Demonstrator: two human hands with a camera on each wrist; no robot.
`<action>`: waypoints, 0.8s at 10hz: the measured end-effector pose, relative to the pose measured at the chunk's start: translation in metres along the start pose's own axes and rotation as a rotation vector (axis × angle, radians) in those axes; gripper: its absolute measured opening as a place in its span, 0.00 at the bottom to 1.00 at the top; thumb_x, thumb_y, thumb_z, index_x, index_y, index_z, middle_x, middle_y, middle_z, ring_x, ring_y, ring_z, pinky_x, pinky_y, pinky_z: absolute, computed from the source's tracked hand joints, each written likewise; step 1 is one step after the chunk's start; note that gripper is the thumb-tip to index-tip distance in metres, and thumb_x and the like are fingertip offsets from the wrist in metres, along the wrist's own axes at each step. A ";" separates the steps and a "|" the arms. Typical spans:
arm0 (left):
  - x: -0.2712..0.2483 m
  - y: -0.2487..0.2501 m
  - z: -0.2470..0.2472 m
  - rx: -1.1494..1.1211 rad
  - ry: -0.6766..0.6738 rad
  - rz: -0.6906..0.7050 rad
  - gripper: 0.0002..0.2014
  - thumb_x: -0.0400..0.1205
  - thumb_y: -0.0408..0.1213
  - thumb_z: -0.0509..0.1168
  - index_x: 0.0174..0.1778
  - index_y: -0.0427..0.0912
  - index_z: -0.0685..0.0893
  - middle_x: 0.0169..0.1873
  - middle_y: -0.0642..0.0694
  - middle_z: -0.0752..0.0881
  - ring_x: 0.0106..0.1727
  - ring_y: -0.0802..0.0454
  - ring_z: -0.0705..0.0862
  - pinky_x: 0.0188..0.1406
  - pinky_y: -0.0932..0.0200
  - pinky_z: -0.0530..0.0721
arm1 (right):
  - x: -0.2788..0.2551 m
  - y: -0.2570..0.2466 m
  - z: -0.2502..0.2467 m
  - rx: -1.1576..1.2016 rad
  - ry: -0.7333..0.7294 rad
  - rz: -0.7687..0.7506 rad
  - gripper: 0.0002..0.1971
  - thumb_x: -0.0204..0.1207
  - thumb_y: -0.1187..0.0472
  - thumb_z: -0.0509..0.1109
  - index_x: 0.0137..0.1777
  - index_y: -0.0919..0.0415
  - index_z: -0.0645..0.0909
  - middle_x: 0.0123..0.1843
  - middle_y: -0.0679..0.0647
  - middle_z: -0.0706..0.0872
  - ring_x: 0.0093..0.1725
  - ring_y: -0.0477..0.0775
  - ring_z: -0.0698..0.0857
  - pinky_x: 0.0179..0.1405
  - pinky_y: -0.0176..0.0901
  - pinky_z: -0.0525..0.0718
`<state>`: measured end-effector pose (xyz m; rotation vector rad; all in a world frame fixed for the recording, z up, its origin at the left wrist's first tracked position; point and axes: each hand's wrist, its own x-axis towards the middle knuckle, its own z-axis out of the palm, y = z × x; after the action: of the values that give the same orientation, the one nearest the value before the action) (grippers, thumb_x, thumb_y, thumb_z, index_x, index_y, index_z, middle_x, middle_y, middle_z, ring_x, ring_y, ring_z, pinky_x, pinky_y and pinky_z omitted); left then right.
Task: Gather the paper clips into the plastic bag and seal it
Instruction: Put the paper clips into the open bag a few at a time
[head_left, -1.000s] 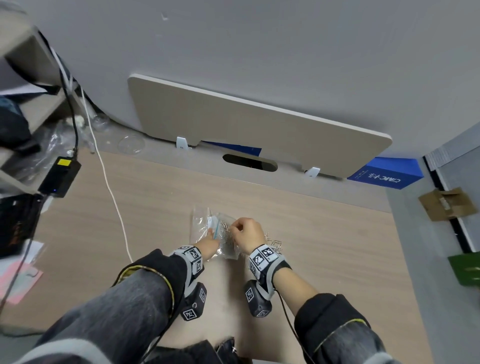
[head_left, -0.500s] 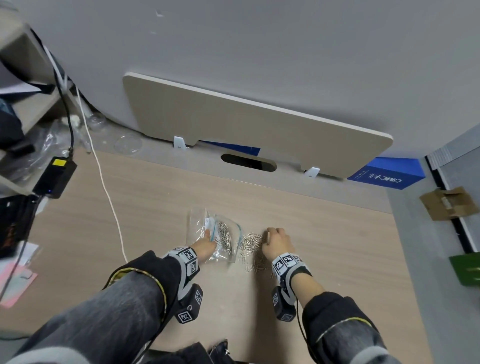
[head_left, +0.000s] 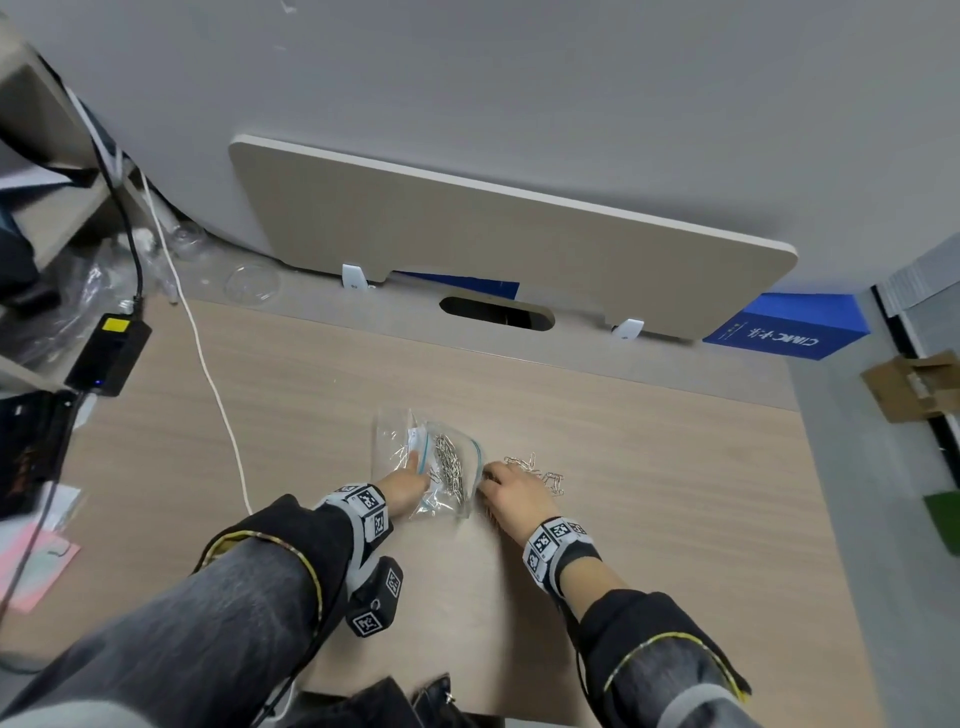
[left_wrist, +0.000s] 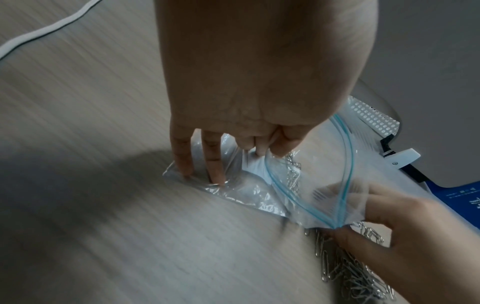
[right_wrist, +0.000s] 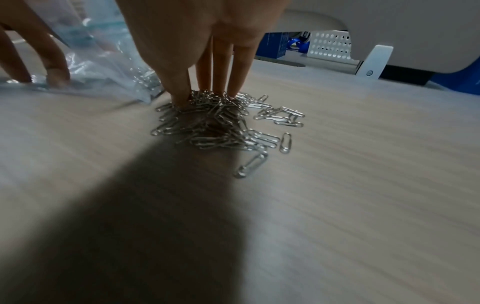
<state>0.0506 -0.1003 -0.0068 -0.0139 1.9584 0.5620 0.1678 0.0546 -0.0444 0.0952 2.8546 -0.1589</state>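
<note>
A clear zip bag (head_left: 441, 493) with a blue seal strip lies on the wooden table, its mouth facing right and gaping. Several silver paper clips (head_left: 449, 465) lie inside it. My left hand (head_left: 410, 480) pinches the bag's upper lip (left_wrist: 262, 152) between thumb and forefinger, while its other fingers press the bag (left_wrist: 319, 185) flat. A loose pile of paper clips (right_wrist: 215, 123) lies just right of the mouth. My right hand (right_wrist: 197, 94) has its thumb and fingertips dug into that pile, pinching a bunch. In the head view this hand (head_left: 509, 491) covers part of the pile (head_left: 543, 473).
A white cable (head_left: 208, 374) runs down the table left of the bag, and a black power adapter (head_left: 109, 353) sits at the far left. A beige divider panel (head_left: 493, 223) stands at the back with a blue box (head_left: 784, 327) behind. The table's right edge (head_left: 810, 493) is near.
My right hand left the bag's mouth, went right to the loose clips, and now sits closer to the bag on the pile. The left hand has kept hold of the bag.
</note>
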 end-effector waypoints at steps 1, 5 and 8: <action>0.011 -0.004 0.000 0.021 0.036 0.027 0.24 0.90 0.39 0.45 0.81 0.30 0.61 0.79 0.31 0.66 0.78 0.39 0.69 0.77 0.53 0.65 | -0.013 0.010 -0.001 -0.041 0.079 -0.004 0.11 0.49 0.62 0.84 0.30 0.57 0.85 0.35 0.50 0.84 0.31 0.53 0.84 0.21 0.36 0.77; 0.006 0.001 0.000 0.025 0.003 0.067 0.26 0.85 0.32 0.50 0.80 0.28 0.61 0.54 0.34 0.82 0.36 0.48 0.78 0.38 0.58 0.72 | -0.030 0.018 -0.010 0.213 -0.175 0.341 0.44 0.72 0.33 0.65 0.83 0.51 0.53 0.86 0.55 0.52 0.82 0.66 0.55 0.79 0.57 0.66; 0.010 0.001 0.003 0.054 0.010 0.089 0.26 0.86 0.31 0.48 0.81 0.28 0.57 0.79 0.31 0.66 0.39 0.46 0.83 0.34 0.59 0.74 | -0.034 0.011 -0.004 0.147 -0.073 0.288 0.16 0.75 0.68 0.65 0.62 0.60 0.78 0.66 0.56 0.75 0.66 0.62 0.74 0.49 0.53 0.82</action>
<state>0.0484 -0.0959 -0.0154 0.1052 1.9913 0.5675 0.2001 0.0645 -0.0326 0.5160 2.7155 -0.3048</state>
